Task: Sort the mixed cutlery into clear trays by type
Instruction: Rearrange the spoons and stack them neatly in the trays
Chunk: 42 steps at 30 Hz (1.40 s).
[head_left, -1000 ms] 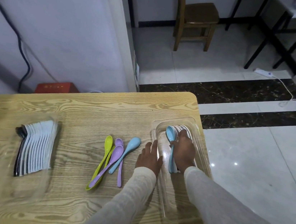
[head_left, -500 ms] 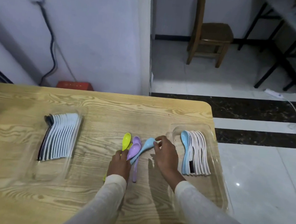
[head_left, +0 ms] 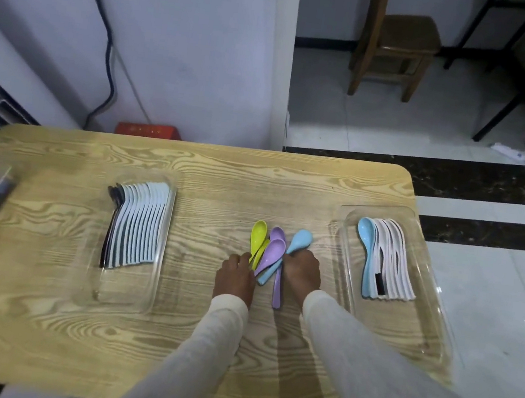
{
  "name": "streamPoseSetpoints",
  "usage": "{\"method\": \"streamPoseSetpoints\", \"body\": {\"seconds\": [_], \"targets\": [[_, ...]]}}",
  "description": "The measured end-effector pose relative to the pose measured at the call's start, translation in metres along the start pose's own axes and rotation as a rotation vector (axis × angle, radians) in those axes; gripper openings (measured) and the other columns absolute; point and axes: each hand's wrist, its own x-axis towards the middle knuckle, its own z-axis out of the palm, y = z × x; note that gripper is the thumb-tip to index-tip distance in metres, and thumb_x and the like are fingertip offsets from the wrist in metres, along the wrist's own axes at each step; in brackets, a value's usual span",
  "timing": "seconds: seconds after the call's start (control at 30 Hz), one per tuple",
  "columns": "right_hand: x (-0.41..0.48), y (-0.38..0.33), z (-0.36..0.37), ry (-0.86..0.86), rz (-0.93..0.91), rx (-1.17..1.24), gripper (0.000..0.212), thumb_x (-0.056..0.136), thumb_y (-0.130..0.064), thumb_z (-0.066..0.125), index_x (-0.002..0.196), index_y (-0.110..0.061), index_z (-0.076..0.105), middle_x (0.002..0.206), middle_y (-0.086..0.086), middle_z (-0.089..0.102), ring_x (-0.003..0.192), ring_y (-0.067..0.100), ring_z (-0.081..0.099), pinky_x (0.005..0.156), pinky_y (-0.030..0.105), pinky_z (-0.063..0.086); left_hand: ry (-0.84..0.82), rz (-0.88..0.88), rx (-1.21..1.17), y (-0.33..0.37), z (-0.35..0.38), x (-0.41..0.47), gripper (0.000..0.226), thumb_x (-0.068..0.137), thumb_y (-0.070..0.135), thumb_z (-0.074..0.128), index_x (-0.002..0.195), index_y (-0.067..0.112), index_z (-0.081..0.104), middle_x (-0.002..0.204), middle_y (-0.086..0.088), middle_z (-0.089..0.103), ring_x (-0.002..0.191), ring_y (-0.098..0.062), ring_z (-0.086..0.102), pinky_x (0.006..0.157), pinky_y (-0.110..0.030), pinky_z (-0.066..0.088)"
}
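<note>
"Both hands have closed in on the loose pile. A second ago the right one was over at the tray at 3 o'clock, setting a spoon down."

"Take me across it, then."

"At 9 o'clock of the pile sits the left tray (head_left: 156, 285), holding a fanned row of white spoons (head_left: 140, 226). Then comes the left hand (head_left: 235, 277), with its fingertips at the handles of the green spoons (head_left: 258, 233). Whether it pinches them or only touches them, I cannot tell. Next are two purple spoons (head_left: 272, 253), bowls toward 12 o'clock. Then the blue spoon (head_left: 300, 240), its bowl poking out at 12 o'clock of the right hand (head_left: 303, 271). That hand's fingers are curled over the neck, so I'd say it's gripping it. All of this lies on the table (head_left: 38, 319), between the trays."

"And where does it go?"

"Into the right tray (head_left: 422, 320) at 3 o'clock, I'd guess. It would sit beside the sorted blue spoon (head_left: 366, 236), at the 9 o'clock edge of the pale row (head_left: 394, 263)."

"Tricky to handle?"

"Hardly. They look like light, stiff plastic, and glossy, so they're likely a bit slippery and apt to slide over one another. The blue handle seems to cross the purple ones. I'd hold it at the neck, just below the bowl, and lift it clear rather than drag it, or a purple one may come along."
</note>
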Motion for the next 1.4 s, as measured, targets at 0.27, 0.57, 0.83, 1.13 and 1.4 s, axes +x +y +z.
{"method": "streamPoseSetpoints", "body": {"seconds": [0.27,0.57,0.83,1.13,1.4], "targets": [[0.001,-0.010,0.011,0.105,0.058,0.131,0.029,0.085,-0.028,0.060,0.099,-0.002,0.061,0.103,0.017,0.066,0.097,0.035,0.062,0.074,0.033,0.044,0.042,0.109,0.004,-0.012,0.001,0.012,0.049,0.039,0.008,0.088,0.084,0.012,0.070,0.071,-0.008,0.064,0.057,-0.028,0.064,0.045,-0.030,0.049],[0.003,-0.001,-0.003,0.183,0.071,0.111,0.027,0.085,-0.011,0.057,0.107,0.004,0.054,0.108,0.021,0.061,0.099,0.037,0.060,0.071,0.031,0.040,0.052,0.227,0.070,-0.006,0.012,0.022,0.050,0.029,0.010,0.088,0.075,0.017,0.070,0.061,-0.001,0.060,0.046,-0.020,0.060,0.037,-0.025,0.044],[0.005,0.019,-0.011,0.194,0.051,0.267,0.012,0.083,0.004,0.050,0.085,0.007,0.062,0.070,0.022,0.064,0.058,0.034,0.067,0.056,0.048,0.057,-0.157,0.179,0.154,0.028,0.024,0.001,0.036,0.094,0.012,0.038,0.129,0.011,0.046,0.127,-0.009,0.050,0.120,-0.025,0.048,0.094,-0.033,0.038],[-0.010,0.018,-0.035,0.101,0.069,0.339,0.018,0.087,-0.014,0.064,0.077,0.001,0.065,0.062,0.019,0.064,0.046,0.025,0.063,0.052,0.049,0.057,-0.245,-0.067,0.011,0.059,0.036,0.003,0.055,0.097,0.019,0.045,0.142,0.002,0.021,0.145,-0.016,0.033,0.133,-0.027,0.037,0.106,-0.032,0.030],[-0.017,0.008,-0.054,0.112,0.028,0.201,0.031,0.080,-0.044,0.070,0.081,-0.013,0.068,0.076,0.006,0.069,0.064,0.022,0.064,0.064,0.032,0.054,-0.286,-0.213,-0.071,0.068,0.020,0.004,0.040,0.096,0.005,0.037,0.135,0.001,0.037,0.136,-0.017,0.045,0.128,-0.028,0.044,0.103,-0.032,0.034]]}}
